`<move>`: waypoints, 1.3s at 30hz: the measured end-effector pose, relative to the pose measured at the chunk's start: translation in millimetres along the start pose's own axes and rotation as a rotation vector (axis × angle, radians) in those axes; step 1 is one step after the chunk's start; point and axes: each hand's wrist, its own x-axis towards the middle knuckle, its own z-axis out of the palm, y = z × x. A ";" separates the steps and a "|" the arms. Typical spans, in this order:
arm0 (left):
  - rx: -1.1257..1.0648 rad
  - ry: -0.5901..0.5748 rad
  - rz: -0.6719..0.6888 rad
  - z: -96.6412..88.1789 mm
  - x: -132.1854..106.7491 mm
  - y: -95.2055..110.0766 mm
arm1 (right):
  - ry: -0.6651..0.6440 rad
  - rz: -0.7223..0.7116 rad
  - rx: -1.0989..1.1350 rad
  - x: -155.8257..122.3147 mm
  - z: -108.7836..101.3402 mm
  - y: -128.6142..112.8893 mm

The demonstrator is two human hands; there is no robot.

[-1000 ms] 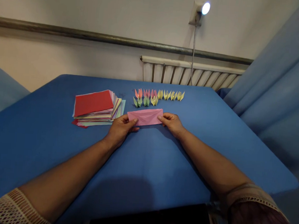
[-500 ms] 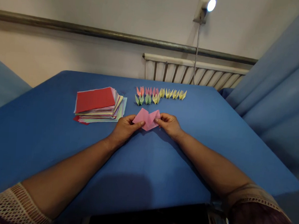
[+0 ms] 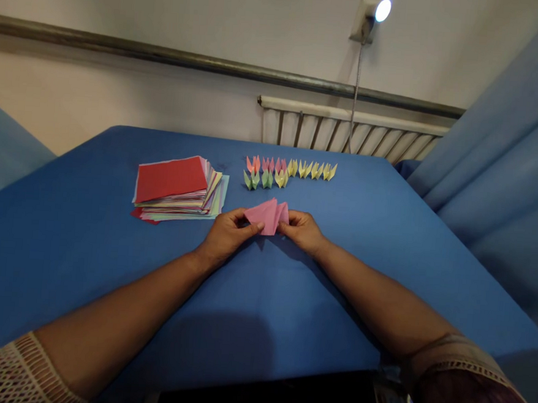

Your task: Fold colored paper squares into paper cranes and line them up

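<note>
While both forearms extend from the near edge of the bench, a sheet of pink paper is located between the two hands, near the middle of the surface. The left hand pinches the left part of the paper: the thumb lies against the near face and the fingers pass behind. The right hand pinches the right end, with its thumb on the near side; the contact of its other fingers is partly hidden. The paper is partly folded, with a broad flap at left, a peak at the far edge and a narrower fold at right. From where I stand, I cannot tell whether its lower edge touches the bench.

Just beyond the paper, and apart from it, folded paper figures are arranged in two rows. The far row comprises one orange, two pink and four yellow units; the near row comprises two green and one yellow.

To the left of the figures, just beyond the left hand, lies a stack of coloured paper. A red sheet tops this stack, and its edges are uneven. A radiator is positioned behind the far edge of the bench.
</note>
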 end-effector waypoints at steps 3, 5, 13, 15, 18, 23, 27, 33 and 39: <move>-0.009 -0.001 0.018 3.2 -1.7 -0.9 | -0.008 -0.007 0.054 -2.8 4.5 -2.1; -0.052 -0.001 -0.001 5.1 -3.0 -2.0 | -0.006 -0.014 0.063 -4.9 6.2 -4.2; -0.113 0.074 0.001 7.2 -5.4 -1.2 | 0.026 -0.041 0.073 -8.0 8.9 -8.7; -0.097 0.099 0.024 6.9 -5.4 0.5 | 0.001 -0.026 0.088 -8.5 9.5 -8.1; -0.081 0.129 0.049 6.1 -4.9 1.4 | -0.058 -0.011 0.123 -10.5 7.3 -9.0; 0.002 0.158 0.102 4.1 -3.1 -2.7 | -0.178 -0.030 0.232 -15.2 2.7 -15.3; 0.080 0.110 0.118 6.4 -5.8 -3.4 | 0.017 -0.061 0.181 -13.5 5.9 -13.7; -0.097 0.041 0.056 10.4 -9.7 1.8 | 0.102 -0.071 0.059 -11.1 5.5 -11.4; -0.056 0.153 0.065 5.7 -4.8 2.1 | -0.016 0.000 -0.013 -12.7 2.9 -16.2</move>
